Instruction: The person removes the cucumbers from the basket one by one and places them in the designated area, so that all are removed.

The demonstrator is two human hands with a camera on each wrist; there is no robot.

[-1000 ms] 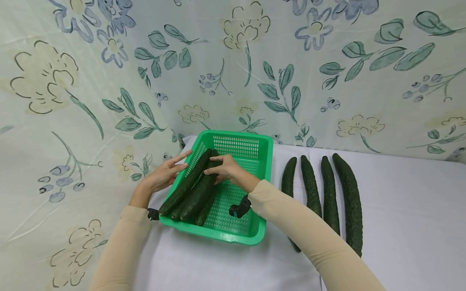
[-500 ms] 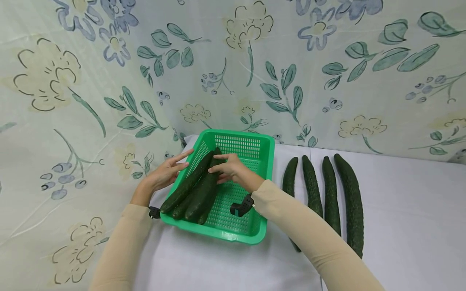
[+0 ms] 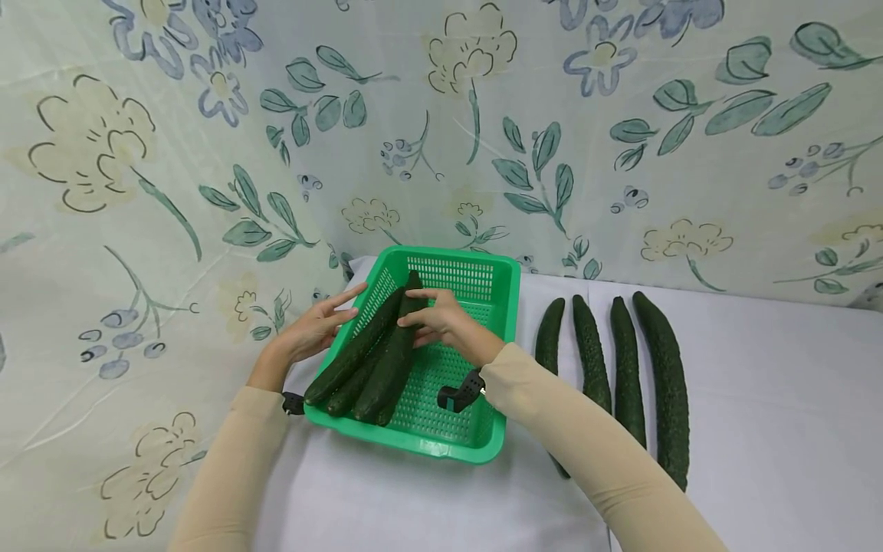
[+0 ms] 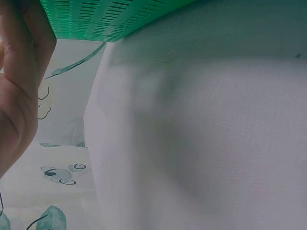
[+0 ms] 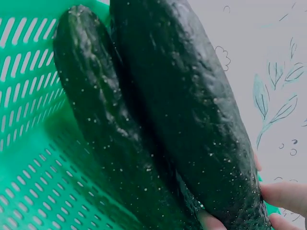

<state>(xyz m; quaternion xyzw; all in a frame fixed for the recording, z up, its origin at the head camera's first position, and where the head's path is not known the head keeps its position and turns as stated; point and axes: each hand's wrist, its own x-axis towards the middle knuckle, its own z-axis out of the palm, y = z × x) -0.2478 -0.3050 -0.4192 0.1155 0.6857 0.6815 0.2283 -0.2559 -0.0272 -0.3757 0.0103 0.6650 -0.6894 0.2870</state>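
The thick cucumber (image 3: 388, 368) lies lengthwise inside the green perforated basket (image 3: 441, 451), toward the basket's left half, its far end pointing at the back wall. The right hand (image 3: 447, 319) pinches it near that far end, fingers on one side and thumb on the other, probably because a two-sided grip there lets the cucumber be shifted without disturbing its neighbours. Some of the lower fingers are hidden, so I cannot tell how they bend. Three more cucumbers keep it company: the leftmost cucumber (image 3: 356, 347) runs along the basket's left wall, while the other two show mainly at their near ends, partly covered. Packed side by side, they leave the right part of the basket's floor bare, apparently a way of saving room.

The left hand (image 3: 312, 331) is at the outside of the basket's left wall, fingers spread and fairly straight, index fingertip and thumb tip at the rim; it seems to steady the basket. Its wrist bends inward from the sleeve. The right forearm reaches diagonally over the basket's right rim, wrist above the floor.

Right of the basket, four loose cucumbers (image 3: 589, 356) lie in a rough row on the white cloth (image 3: 779, 391), partly hidden by the right sleeve.
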